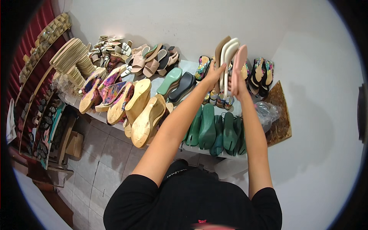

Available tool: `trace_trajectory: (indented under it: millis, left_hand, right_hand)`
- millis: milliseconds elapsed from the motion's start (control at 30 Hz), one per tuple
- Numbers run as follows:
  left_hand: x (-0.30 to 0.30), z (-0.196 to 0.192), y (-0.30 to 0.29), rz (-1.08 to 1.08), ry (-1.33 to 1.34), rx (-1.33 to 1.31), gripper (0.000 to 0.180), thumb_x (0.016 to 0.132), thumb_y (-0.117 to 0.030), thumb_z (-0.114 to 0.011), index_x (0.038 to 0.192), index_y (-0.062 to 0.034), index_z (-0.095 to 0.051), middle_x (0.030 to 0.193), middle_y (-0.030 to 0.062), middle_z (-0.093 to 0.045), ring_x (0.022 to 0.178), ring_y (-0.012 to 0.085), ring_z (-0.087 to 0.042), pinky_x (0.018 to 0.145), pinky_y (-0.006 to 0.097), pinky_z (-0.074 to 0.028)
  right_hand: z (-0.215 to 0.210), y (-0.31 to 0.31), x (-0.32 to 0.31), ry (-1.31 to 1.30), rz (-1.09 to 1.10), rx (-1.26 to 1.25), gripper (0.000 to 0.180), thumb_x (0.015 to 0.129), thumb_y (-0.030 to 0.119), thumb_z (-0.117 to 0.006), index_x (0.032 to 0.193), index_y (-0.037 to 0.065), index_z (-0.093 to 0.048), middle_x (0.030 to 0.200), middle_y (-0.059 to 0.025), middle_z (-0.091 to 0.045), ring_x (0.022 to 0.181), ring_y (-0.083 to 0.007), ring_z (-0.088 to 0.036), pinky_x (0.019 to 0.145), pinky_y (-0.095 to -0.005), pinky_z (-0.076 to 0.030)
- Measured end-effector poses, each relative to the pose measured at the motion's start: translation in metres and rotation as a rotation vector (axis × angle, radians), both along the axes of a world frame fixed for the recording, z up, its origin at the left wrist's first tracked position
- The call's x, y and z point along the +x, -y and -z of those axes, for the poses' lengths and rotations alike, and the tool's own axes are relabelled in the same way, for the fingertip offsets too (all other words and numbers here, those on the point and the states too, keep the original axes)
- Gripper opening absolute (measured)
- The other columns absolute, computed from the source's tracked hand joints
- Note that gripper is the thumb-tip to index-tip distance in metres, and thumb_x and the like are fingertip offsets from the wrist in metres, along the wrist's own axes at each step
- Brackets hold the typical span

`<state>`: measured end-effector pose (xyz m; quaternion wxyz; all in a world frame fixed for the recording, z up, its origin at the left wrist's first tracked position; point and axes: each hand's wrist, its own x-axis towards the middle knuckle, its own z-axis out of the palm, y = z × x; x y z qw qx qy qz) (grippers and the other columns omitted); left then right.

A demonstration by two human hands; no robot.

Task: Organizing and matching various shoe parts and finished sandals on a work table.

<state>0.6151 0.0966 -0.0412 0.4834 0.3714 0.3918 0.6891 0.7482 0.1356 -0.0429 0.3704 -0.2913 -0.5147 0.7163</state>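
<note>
Held upright above the counter [188, 66], the tan sole [219, 57] and white soles [229, 51] pinched by the left hand [214, 76] and the pink sole [240, 60] grasped by the right hand [238, 86] look light, fairly stiff and smooth, probably best gripped mid-length across their edges.

Pink sole [240, 61], tan sole [219, 53], cream soles [230, 50]: plain. Shoe lasts [207, 126]: dark green. Platform soles [171, 79]: one mint green, one blackish. Wedge bases [140, 92]: pale yellow. Wedge sandals [115, 92]: multicoloured print.

Two hands [215, 75] — one brown sole [219, 49], one pink sole [240, 57].
</note>
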Motion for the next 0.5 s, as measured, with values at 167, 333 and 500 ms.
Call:
trace_trajectory:
  millis: [167,333,500]
  left_hand:
    - [0.010,0.033,0.016,-0.081,-0.033,-0.034,0.059,0.084,-0.037,-0.051,0.127,-0.0078,-0.023,0.117,0.0125,-0.043,0.107,0.0207,-0.042,0.089,0.034,-0.035]
    - [-0.007,0.074,0.018,-0.207,-0.073,-0.038,0.051,0.084,-0.019,-0.051,0.125,-0.0090,-0.024,0.114,0.0131,-0.044,0.105,0.0203,-0.042,0.088,0.032,-0.035]
    - [-0.016,0.094,0.017,-0.280,-0.136,-0.062,0.051,0.081,-0.012,-0.053,0.124,-0.0065,-0.026,0.114,0.0133,-0.045,0.104,0.0215,-0.045,0.089,0.032,-0.035]
  right_hand:
    - [0.048,-0.003,-0.016,-0.004,0.059,-0.124,0.054,0.075,0.046,-0.051,0.108,0.003,-0.047,0.084,-0.0100,-0.056,0.074,-0.0207,-0.057,0.066,-0.0303,-0.047]
    - [0.069,0.002,-0.032,-0.018,-0.063,-0.248,0.046,0.074,0.045,-0.051,0.097,0.005,-0.052,0.077,-0.0084,-0.056,0.064,-0.0197,-0.057,0.057,-0.0299,-0.049]
    - [0.100,-0.008,-0.045,-0.023,0.029,-0.290,0.040,0.076,0.042,-0.051,0.095,0.007,-0.052,0.074,-0.0077,-0.057,0.060,-0.0190,-0.057,0.053,-0.0304,-0.049]
